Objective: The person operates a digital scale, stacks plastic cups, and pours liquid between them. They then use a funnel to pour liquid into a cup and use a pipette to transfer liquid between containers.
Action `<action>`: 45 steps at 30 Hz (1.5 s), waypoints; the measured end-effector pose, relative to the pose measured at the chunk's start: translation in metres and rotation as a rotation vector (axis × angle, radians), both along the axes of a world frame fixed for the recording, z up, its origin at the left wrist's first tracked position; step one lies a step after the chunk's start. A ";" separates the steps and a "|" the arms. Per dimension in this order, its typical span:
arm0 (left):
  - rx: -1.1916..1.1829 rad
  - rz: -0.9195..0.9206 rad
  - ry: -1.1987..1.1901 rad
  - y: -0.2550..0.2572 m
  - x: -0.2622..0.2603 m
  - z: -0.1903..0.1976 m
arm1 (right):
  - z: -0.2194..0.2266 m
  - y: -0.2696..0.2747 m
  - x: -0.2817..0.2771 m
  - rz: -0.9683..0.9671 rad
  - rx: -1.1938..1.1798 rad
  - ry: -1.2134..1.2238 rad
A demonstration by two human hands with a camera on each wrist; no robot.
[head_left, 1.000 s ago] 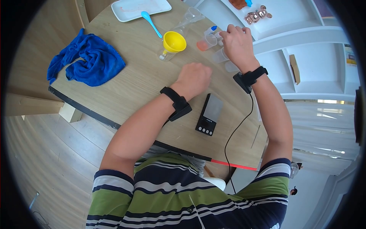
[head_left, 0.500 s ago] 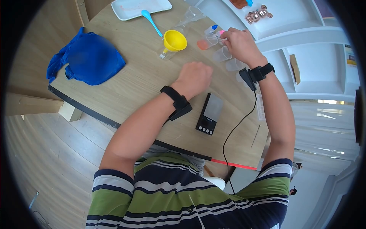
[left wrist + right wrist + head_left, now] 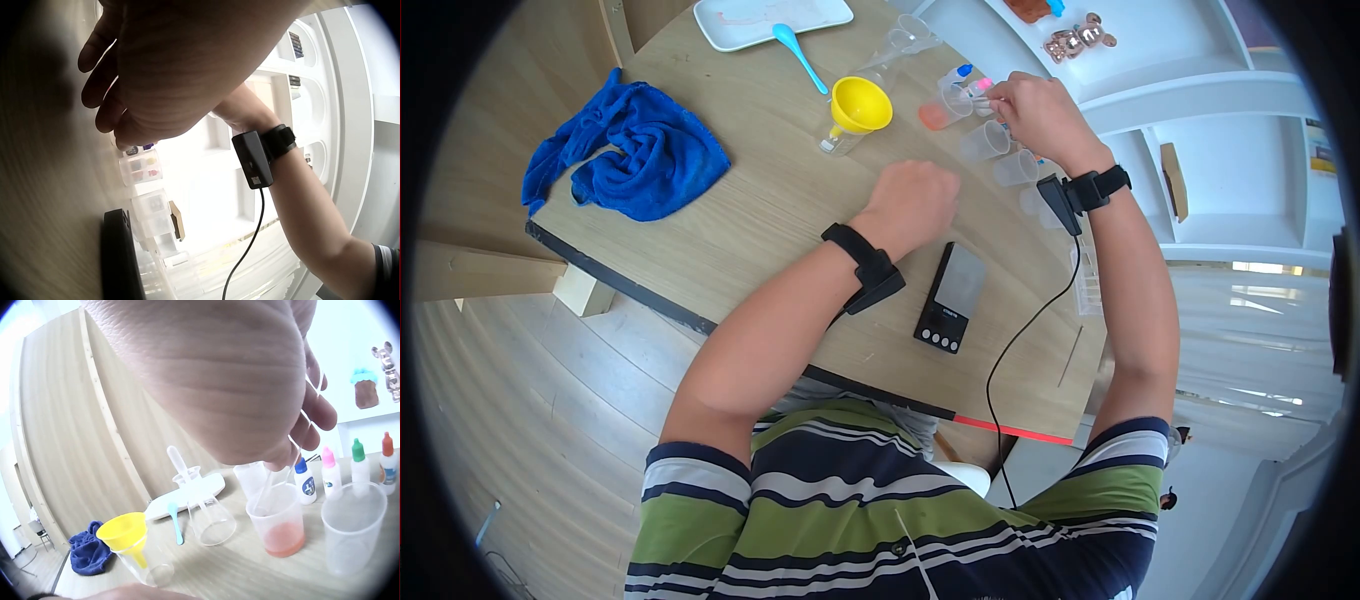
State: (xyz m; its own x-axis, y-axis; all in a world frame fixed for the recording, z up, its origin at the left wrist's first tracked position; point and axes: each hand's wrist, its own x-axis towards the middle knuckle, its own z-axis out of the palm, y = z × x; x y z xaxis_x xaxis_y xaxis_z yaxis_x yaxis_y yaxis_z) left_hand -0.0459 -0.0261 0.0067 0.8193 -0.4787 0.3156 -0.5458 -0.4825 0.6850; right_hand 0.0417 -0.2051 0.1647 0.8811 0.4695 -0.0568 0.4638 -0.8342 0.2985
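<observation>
In the head view my right hand [image 3: 1045, 122] is above the clear cups at the table's far right. The right wrist view shows that hand [image 3: 231, 381] pinching a thin pale stick [image 3: 266, 492], its lower part inside a cup [image 3: 257, 519] with a little orange-red liquid [image 3: 284, 542]. An empty-looking clear cup [image 3: 354, 534] stands beside it. My left hand [image 3: 910, 205] rests at the table's middle, beyond the black scale [image 3: 943, 325]; in the left wrist view this hand [image 3: 169, 69] has loosely bent fingers and nothing in them.
A yellow funnel [image 3: 862, 104] sits in a clear vessel. Beyond are a clear flask [image 3: 212, 526], a blue spoon [image 3: 802, 62] and a white tray [image 3: 735, 45]. Small bottles with coloured caps, such as green [image 3: 358, 451], stand behind the cups. A blue cloth [image 3: 645, 160] lies left.
My right hand has shifted right and slightly toward my body, showing more of the cups and a pink cap. My left hand has hardly moved.
</observation>
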 end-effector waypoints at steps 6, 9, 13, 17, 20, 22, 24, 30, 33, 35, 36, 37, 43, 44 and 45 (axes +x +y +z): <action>0.008 0.002 0.011 0.000 -0.001 0.002 | 0.000 0.007 -0.009 0.161 -0.099 -0.276; 0.004 0.007 -0.007 0.000 -0.002 0.001 | -0.017 0.007 -0.010 0.221 -0.175 -0.360; -0.012 0.026 -0.007 -0.001 0.000 0.000 | -0.015 0.008 -0.013 0.238 -0.145 -0.424; -0.011 0.006 -0.021 -0.004 -0.001 0.000 | -0.019 0.004 -0.016 0.222 -0.279 -0.352; 0.009 0.028 -0.028 -0.001 -0.001 -0.003 | -0.020 0.012 -0.015 0.167 -0.279 -0.349; -0.004 0.018 -0.021 -0.001 -0.001 -0.001 | -0.022 0.011 -0.015 0.185 -0.289 -0.377; -0.012 0.019 -0.037 -0.002 -0.001 -0.001 | -0.022 0.010 -0.014 0.234 -0.292 -0.407; 0.008 0.018 -0.026 -0.002 0.001 -0.001 | -0.027 0.018 -0.007 0.309 -0.364 -0.432; 0.020 0.015 -0.024 -0.002 0.000 -0.002 | -0.026 0.022 -0.003 0.333 -0.404 -0.428; 0.022 0.015 -0.022 -0.002 0.000 -0.002 | -0.025 0.023 0.000 0.344 -0.426 -0.427; 0.012 0.014 -0.022 -0.002 0.000 -0.001 | -0.023 0.025 0.001 0.356 -0.420 -0.435; 0.003 0.013 -0.021 -0.001 -0.001 -0.001 | -0.021 0.027 0.002 0.369 -0.413 -0.443; -0.023 0.011 -0.030 -0.001 0.000 -0.003 | -0.007 0.030 0.002 0.445 -0.494 -0.341; -0.024 0.009 -0.032 -0.002 -0.001 -0.003 | -0.006 0.029 0.003 0.444 -0.495 -0.342; -0.022 0.009 -0.033 -0.002 -0.001 -0.003 | -0.004 0.030 0.003 0.436 -0.522 -0.339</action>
